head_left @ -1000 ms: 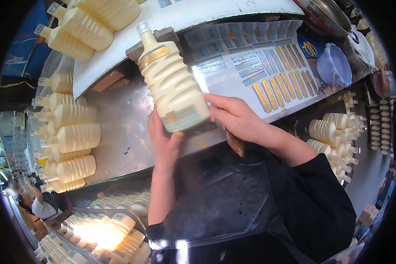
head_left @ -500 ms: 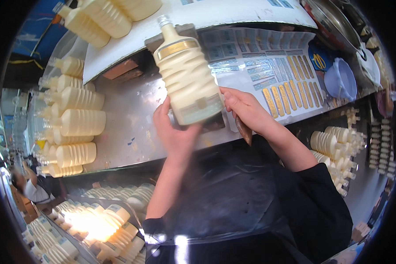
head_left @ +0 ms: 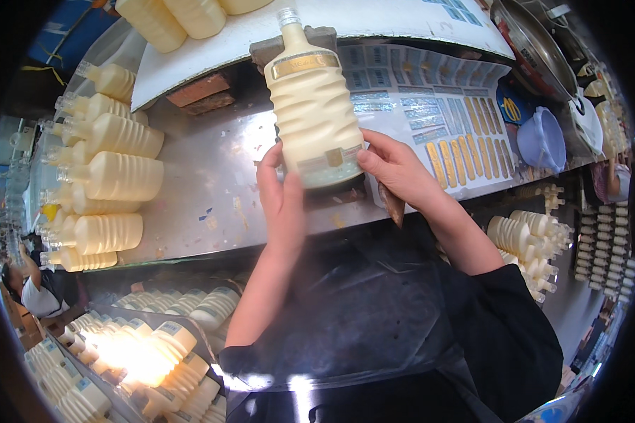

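A ribbed cream bottle with a clear threaded neck leans back between my hands, its shoulder near a dark block. It carries a gold label around the shoulder and a pale translucent label close to its base. My left hand holds the lower left side, fingers along the edge and thumb at the front; it is slightly blurred. My right hand grips the lower right side, thumb on the base label. A brown pointed tool sticks out below the right palm.
On the metal bench, several cream bottles lie stacked at the left. Gold label strips and bluish labels lie on a sheet at the right, beside a lavender bucket. A white raised shelf spans the back. Bottles fill crates lower left.
The bottle sits slightly farther right and more upright in view, and its base label now shows more plainly. My left hand's fingers have shifted along its side. Both hands stay on it.
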Motion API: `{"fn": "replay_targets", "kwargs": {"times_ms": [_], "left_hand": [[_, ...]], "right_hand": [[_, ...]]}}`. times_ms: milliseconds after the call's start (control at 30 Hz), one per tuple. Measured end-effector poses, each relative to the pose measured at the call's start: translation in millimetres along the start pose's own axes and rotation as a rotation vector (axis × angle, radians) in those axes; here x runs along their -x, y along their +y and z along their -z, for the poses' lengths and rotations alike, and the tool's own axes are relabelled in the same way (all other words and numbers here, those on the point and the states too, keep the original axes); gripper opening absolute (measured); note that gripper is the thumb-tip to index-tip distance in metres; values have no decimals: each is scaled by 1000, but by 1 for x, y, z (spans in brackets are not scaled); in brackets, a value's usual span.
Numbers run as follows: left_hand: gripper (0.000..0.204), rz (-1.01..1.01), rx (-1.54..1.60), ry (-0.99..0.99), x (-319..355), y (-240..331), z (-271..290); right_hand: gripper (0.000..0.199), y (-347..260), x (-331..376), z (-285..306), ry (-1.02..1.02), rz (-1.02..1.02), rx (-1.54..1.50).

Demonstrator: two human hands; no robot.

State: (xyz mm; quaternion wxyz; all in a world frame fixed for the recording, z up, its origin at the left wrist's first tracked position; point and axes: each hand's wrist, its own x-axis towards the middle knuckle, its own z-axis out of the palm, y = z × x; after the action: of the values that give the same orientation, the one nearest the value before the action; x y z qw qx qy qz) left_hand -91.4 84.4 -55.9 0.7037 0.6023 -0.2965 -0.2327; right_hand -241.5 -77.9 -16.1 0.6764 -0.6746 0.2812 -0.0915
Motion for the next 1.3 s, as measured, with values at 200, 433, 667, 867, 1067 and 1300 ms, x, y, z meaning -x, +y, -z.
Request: {"fn": "replay_targets", "kwargs": {"times_ms": [200,433,667,867,1067,1300], "left_hand": [[52,16,-164,72,-2,1,-9],[48,49,-51,81,0,7,-14],[48,72,37,68,0,8,-17],[54,118,159,56,-4,19,-13],[58,49,-217,102,-9,10,-17],[52,14,-230,71,-6,4,-17]], "right_hand": [[46,5,-2,-8,99,56,-74],[48,11,-2,-10,109,65,-113],[48,6,0,-12,121,33,-105],[38,1,-2,31,158,78,-98],[29,-58,16,-13,262,353,110],[29,-58,6,-8,447,979,821]]}}
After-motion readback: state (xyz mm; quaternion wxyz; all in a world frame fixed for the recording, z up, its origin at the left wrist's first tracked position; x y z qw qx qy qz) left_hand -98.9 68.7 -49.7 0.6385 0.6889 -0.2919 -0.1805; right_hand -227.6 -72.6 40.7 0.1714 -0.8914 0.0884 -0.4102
